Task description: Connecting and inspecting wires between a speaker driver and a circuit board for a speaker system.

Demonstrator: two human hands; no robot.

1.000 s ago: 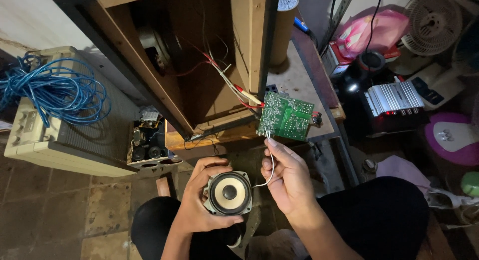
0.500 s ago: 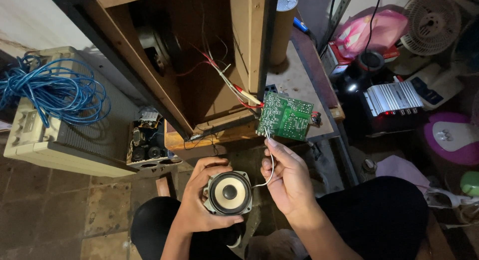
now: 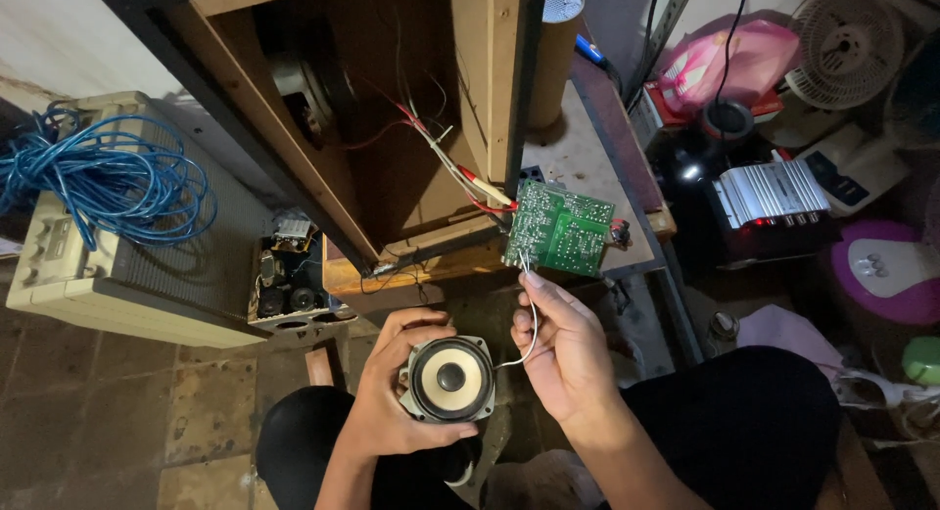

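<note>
Nothing much has shifted since the earlier frames — both hands sit where they were. Left hand [image 3: 392,397] cups a small round speaker [image 3: 448,378] from below, fingers curled around its frame, held over the lap. Right hand [image 3: 563,358] pinches a thin white wire [image 3: 532,329] between thumb and forefinger; the wire runs from the speaker up to the green circuit board [image 3: 560,228] beside the open wooden cabinet [image 3: 372,128]. Judging from this, the speaker is out of the cabinet but still wired — not yet freed.

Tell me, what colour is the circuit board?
Green, with small silver solder dots. The circuit board shows best in the head view.
</note>
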